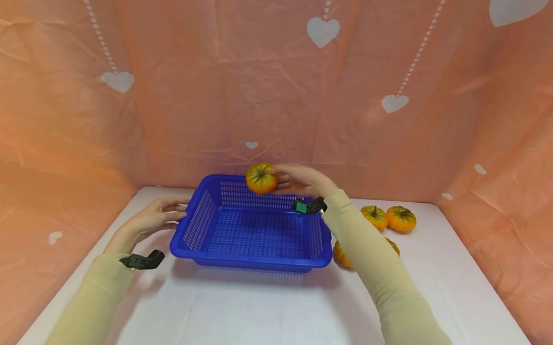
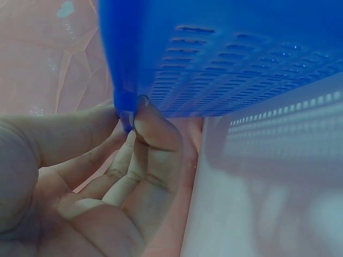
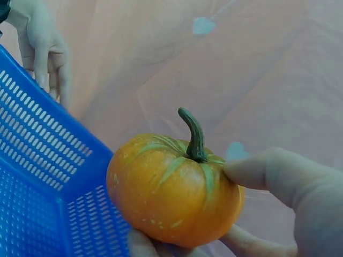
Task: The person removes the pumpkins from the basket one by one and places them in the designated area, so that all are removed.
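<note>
My right hand (image 1: 302,180) grips a small orange pumpkin (image 1: 262,178) with green streaks and a curved green stem (image 3: 195,136). Thumb above and fingers below, it carries the pumpkin over the far rim of a blue plastic basket (image 1: 252,258). At the basket's left side, my left hand (image 1: 152,219) pinches the rim (image 2: 124,85) between thumb and fingers. The basket has slotted walls, and its mesh floor shows in the head view.
Several more pumpkins (image 1: 401,219) sit on the white tabletop (image 1: 244,318) right of the basket, partly hidden by my right sleeve (image 1: 380,268). An orange cloth (image 1: 262,87) with pale hearts hangs behind and at both sides.
</note>
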Demonstrator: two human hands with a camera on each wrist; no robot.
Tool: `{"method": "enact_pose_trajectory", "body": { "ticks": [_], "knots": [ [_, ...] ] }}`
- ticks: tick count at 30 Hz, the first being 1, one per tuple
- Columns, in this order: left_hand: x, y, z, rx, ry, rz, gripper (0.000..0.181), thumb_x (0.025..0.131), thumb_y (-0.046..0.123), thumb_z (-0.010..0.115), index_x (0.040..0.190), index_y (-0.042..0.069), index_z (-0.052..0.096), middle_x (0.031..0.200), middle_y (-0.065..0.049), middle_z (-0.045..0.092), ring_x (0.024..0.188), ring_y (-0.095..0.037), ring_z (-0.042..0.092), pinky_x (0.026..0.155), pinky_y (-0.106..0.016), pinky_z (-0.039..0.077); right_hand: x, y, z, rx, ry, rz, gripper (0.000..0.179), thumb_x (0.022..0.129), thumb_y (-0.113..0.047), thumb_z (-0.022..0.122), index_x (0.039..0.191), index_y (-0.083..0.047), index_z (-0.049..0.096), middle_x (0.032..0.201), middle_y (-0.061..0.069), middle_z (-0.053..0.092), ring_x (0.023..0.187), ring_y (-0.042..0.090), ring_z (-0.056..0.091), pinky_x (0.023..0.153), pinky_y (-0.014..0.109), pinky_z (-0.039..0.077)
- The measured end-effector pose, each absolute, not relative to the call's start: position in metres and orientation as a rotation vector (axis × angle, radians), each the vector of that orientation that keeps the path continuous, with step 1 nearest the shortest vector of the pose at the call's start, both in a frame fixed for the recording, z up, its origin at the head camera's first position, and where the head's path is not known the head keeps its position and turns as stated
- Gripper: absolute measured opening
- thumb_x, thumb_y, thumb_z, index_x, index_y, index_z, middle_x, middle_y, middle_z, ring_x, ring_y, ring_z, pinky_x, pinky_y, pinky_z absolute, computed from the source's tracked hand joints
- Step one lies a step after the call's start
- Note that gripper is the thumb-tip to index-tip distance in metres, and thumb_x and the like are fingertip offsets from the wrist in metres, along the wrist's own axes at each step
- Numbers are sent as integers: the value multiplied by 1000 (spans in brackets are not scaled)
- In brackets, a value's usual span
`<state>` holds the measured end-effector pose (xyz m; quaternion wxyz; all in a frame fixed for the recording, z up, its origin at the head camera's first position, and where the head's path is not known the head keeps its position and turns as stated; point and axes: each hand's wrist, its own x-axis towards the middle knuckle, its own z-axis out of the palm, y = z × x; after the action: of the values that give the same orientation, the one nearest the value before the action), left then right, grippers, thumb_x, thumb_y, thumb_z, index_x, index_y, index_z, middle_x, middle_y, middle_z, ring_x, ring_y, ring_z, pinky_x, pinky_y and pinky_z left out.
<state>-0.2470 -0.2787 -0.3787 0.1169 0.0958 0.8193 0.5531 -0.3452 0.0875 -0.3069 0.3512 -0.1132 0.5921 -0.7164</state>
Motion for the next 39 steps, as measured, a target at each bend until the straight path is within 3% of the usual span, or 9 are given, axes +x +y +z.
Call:
{"method": "enact_pose_trajectory", "body": {
  "ticks": [16,19,23,30,35,39],
  "knots": [
    [-247,-278,-379,301,2384,1623,52,97,2,51,142,-13,29,123,-28,51,97,-21,60,82,-34,53,-329,174,-284,-373,1510,-1946,51,101,-16,48,148,-5,28,139,17,43,123,31,47,107,47,32],
    [-246,-278,-379,302,2386,1624,52,97,1,51,142,-13,29,122,-28,50,96,-19,60,82,-34,53,-323,193,-285,-339,1506,-1960,52,102,-19,47,148,-7,27,139,17,43,123,33,47,108,50,29],
    [-248,-278,-380,290,2384,1630,51,97,1,51,142,-13,29,122,-28,49,95,-20,60,81,-33,53,-316,216,-286,-268,1471,-2020,52,101,-19,50,147,-7,28,139,19,43,122,36,49,104,53,33],
    [-248,-278,-380,288,2391,1624,50,97,0,50,141,-13,30,121,-26,50,95,-19,60,82,-33,53,-303,255,-291,-276,1541,-2042,47,102,-17,47,143,-4,27,124,11,56,112,28,57,107,50,28],
    [-248,-279,-381,294,2389,1620,50,97,0,51,141,-13,30,121,-27,51,94,-19,61,81,-33,53,-293,283,-300,-261,1607,-2023,49,102,-20,47,143,-4,25,120,8,59,109,26,59,103,47,37],
    [-248,-280,-381,300,2385,1625,51,97,1,52,141,-13,30,122,-28,50,94,-19,61,80,-33,54,-284,301,-309,-223,1624,-2021,59,103,-19,44,149,-3,12,118,5,59,106,24,60,99,44,43]
  ]
}}
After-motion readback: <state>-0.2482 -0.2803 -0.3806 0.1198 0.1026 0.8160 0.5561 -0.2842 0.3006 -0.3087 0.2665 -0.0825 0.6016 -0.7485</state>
